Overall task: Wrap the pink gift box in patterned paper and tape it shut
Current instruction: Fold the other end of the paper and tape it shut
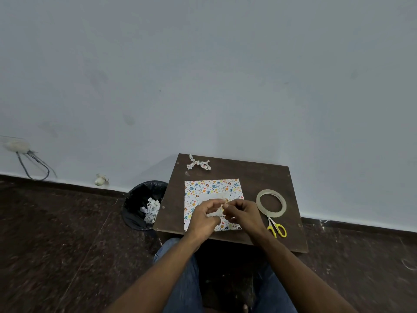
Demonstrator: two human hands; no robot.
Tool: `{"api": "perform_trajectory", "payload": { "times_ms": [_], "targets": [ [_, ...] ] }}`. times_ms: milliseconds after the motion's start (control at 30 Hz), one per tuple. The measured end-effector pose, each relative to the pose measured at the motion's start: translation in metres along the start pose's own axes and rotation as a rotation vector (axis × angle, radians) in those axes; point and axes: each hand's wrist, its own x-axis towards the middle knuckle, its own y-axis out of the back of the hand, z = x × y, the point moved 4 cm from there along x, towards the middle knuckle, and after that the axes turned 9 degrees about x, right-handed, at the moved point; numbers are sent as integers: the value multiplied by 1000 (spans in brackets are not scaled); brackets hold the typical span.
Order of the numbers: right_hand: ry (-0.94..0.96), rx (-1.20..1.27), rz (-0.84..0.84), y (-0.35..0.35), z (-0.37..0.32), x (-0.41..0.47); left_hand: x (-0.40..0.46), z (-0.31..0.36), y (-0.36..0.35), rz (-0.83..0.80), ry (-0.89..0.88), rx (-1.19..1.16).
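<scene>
A square sheet of patterned paper lies flat in the middle of the small dark table. Both my hands are over the sheet's near half. My left hand grips a small pale object, most of it hidden by my fingers, so I cannot tell whether it is the gift box. The fingertips of my right hand pinch at its top, beside a small golden spot. No pink surface shows.
A roll of clear tape lies right of the paper, with yellow-handled scissors just in front of it. A crumpled scrap of patterned paper sits at the table's far edge. A black bin holding paper scraps stands on the floor at the left.
</scene>
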Motion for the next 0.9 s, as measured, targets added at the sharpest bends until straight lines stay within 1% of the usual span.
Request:
{"api": "perform_trajectory", "payload": {
  "times_ms": [233, 300, 367, 467, 567, 700, 800, 900],
  "targets": [
    [-173, 189, -30, -2, 5, -5, 1, -4, 4, -2, -15, 55],
    [-176, 208, -38, -3, 4, -6, 3, -5, 5, 10, -33, 60],
    [-162, 169, -35, -5, 4, -5, 4, -7, 9, 32, -58, 95],
    [-188, 108, 19, -8, 6, -5, 7, -13, 15, 59, -119, 263],
    [-267, 99, 85, -8, 13, -8, 9, -25, 27, 102, -118, 480],
    [-346, 56, 140, -10, 24, -11, 5, -45, 39, 33, -229, 770],
    [-394, 8, 119, -21, 24, -8, 0, -55, 43, 11, -313, 839],
    [-417, -25, 98, -34, 23, -2, 0, -59, 46, 10, -334, 844]
  ]
}}
